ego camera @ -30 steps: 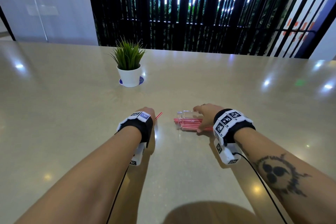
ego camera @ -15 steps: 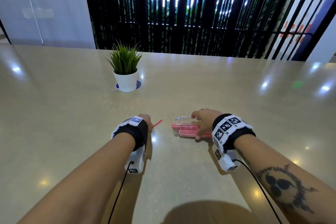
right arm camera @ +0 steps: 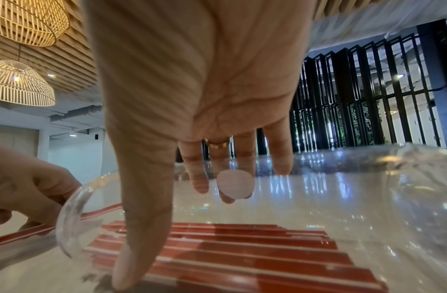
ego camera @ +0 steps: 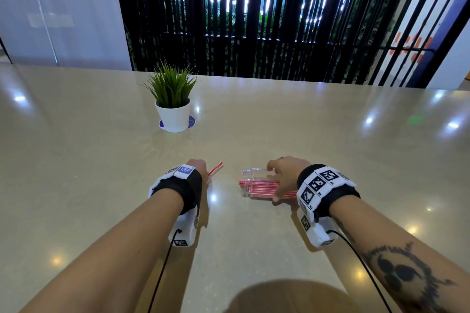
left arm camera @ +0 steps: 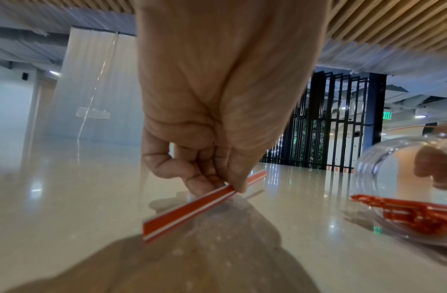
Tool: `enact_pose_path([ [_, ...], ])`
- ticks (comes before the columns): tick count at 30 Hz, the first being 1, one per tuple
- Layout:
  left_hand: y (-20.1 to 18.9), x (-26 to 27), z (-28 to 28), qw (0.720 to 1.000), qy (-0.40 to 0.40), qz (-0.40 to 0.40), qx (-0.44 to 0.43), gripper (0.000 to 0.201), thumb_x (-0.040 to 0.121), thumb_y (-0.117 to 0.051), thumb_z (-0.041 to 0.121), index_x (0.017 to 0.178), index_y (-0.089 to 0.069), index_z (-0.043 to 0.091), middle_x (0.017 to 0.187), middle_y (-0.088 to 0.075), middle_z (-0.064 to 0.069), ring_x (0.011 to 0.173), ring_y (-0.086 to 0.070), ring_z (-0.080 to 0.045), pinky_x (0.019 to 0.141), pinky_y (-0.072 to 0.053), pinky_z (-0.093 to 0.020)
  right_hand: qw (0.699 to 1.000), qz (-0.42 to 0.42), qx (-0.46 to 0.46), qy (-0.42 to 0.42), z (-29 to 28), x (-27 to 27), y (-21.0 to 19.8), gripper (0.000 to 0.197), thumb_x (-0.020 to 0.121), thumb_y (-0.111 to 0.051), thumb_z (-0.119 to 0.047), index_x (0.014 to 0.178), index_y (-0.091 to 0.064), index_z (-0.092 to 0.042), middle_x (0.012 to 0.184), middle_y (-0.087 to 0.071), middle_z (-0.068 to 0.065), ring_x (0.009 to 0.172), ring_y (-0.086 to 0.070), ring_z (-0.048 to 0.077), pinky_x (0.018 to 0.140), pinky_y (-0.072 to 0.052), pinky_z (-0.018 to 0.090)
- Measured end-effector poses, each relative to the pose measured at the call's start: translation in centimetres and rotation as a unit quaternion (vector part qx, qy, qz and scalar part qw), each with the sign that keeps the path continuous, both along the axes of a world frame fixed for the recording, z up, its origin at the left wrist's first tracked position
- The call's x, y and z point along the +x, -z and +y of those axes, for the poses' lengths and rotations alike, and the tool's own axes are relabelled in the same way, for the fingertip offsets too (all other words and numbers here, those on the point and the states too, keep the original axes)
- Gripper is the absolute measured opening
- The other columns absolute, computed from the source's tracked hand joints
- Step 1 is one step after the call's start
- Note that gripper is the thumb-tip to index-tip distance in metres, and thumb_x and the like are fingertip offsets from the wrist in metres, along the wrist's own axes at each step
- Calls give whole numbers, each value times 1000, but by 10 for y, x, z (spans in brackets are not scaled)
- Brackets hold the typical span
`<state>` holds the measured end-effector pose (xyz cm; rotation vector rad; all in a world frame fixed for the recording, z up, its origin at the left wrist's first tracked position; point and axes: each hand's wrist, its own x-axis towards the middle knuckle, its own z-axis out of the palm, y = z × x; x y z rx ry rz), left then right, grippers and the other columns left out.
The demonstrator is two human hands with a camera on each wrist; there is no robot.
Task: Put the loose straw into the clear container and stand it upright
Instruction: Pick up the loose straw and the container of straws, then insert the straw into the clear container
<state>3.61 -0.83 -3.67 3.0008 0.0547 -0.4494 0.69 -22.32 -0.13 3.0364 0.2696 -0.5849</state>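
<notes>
A clear container [ego camera: 254, 180] lies on its side on the beige table [ego camera: 101, 160], mouth to the left, with several red-and-white straws [ego camera: 259, 184] inside it. My right hand [ego camera: 284, 180] grips its body, thumb on the near side and fingers over the far side [right arm camera: 279, 158]. The loose straw [ego camera: 216, 168] is red with white stripes; my left hand [ego camera: 197, 168] pinches it between thumb and fingertips just above the table [left arm camera: 192, 210]. The container's open mouth [left arm camera: 402, 178] lies to the right of the loose straw.
A small green plant in a white pot [ego camera: 173, 104] stands on a blue coaster at the back of the table, left of centre. Black vertical slats [ego camera: 279, 20] rise behind the table's far edge.
The two hands hold nearly the same places as a second ago. The left hand keeps the straw pinched and the right hand stays on the container; only the head view has shifted slightly.
</notes>
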Motion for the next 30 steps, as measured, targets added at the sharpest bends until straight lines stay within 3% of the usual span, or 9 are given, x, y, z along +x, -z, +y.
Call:
enact_pose_path([
  [4, 1, 3, -2, 1000, -15, -14, -14, 15, 92, -48, 15, 87, -58, 5, 84, -52, -14, 83, -45, -24, 73, -35, -24, 1000, 0, 3, 2, 0, 1, 1, 89, 59, -83, -36, 134, -38, -22, 129, -55, 6, 111, -56, 27, 92, -49, 43],
  [8, -1, 8, -5, 995, -29, -48, -78, 29, 94, -43, 9, 111, -62, -5, 117, -65, -20, 90, -55, -30, 74, -40, -30, 1000, 10, 7, 3, -1, 1, 1, 87, 61, -82, -34, 133, -37, -22, 126, -55, 7, 108, -57, 28, 91, -50, 43],
  [12, -5, 8, -5, 984, -41, -103, -138, 29, 92, -44, 5, 112, -63, -3, 119, -63, -22, 110, -59, -36, 78, -43, -33, 1000, 8, 9, 2, 2, 0, 3, 82, 61, -81, -29, 130, -37, -20, 118, -61, 7, 99, -61, 27, 86, -53, 44],
  [17, -10, 9, 4, 951, -69, -162, -253, 21, 90, -47, 4, 105, -62, -1, 114, -63, -24, 91, -58, -32, 89, -49, -40, 998, -47, 40, -5, 2, -2, 2, 82, 57, -81, -33, 125, -39, -18, 107, -59, 4, 90, -58, 23, 81, -54, 39],
  [19, -16, 10, 8, 908, -93, -196, -360, 10, 88, -49, 3, 82, -55, 8, 99, -63, -27, 81, -58, -32, 84, -54, -46, 988, -80, 133, 17, -1, -1, -9, 77, 57, -81, -30, 120, -40, -17, 108, -57, 4, 91, -58, 24, 79, -54, 39],
  [21, -23, 13, 8, 857, -109, -242, -442, 24, 86, -50, 2, 69, -42, 17, 87, -59, -22, 80, -63, -35, 76, -55, -45, 966, -116, 231, 27, -2, 1, -23, 64, 63, -78, -24, 112, -39, -15, 104, -53, 4, 89, -56, 24, 69, -48, 31],
  [23, -35, 11, 5, 788, -112, -289, -532, 14, 87, -50, 2, 79, -42, 10, 87, -55, -18, 73, -64, -31, 61, -56, -32, 946, -145, 289, 30, 0, 4, -31, 58, 64, -77, -24, 103, -35, -16, 100, -52, 5, 84, -53, 23, 66, -42, 29],
  [26, -55, 7, -1, 682, -118, -356, -627, 9, 90, -50, 5, 91, -41, 8, 78, -52, -5, 58, -64, -7, 49, -52, -11, 924, -166, 341, 45, 6, 4, -30, 59, 64, -79, -26, 98, -33, -13, 96, -51, 6, 79, -51, 21, 62, -40, 27],
  [30, -81, 3, -8, 616, -94, -405, -669, 9, 93, -47, 7, 90, -39, 11, 79, -52, 0, 50, -63, 7, 54, -55, -11, 897, -190, 391, 76, 12, 1, -19, 58, 63, -80, -24, 96, -34, -12, 85, -46, 2, 70, -47, 15, 56, -37, 24],
])
